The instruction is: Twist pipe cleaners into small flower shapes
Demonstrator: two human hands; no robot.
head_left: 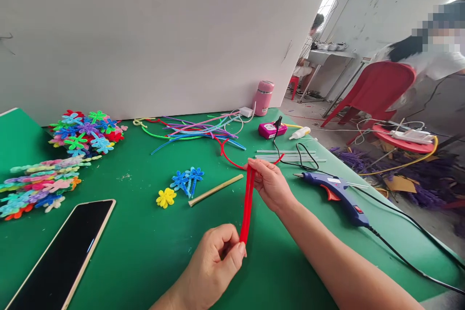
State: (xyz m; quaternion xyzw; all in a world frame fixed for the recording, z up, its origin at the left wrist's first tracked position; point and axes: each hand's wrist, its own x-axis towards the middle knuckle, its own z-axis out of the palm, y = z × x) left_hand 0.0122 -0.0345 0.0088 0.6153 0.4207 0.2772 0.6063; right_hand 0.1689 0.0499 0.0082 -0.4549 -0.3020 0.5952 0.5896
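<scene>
Stretched between my hands are red pipe cleaners [247, 206], laid side by side and nearly upright. My left hand [221, 264] pinches their lower end. At the upper end, my right hand [267, 181] grips them between thumb and fingers. A curved red pipe cleaner [229, 159] lies just behind my right hand. Left of the held strands is a thin wooden stick [216, 190], with blue pipe-cleaner flowers [188, 180] and a yellow flower [166, 198] beyond it.
A blue glue gun [336, 193] with its cord lies at right, near clear sticks [290, 155]. A phone [61, 256] and colourful flowers [87, 133] occupy the left. Loose pipe cleaners [199, 128] and a pink bottle [263, 98] are behind. A person sits beyond the table.
</scene>
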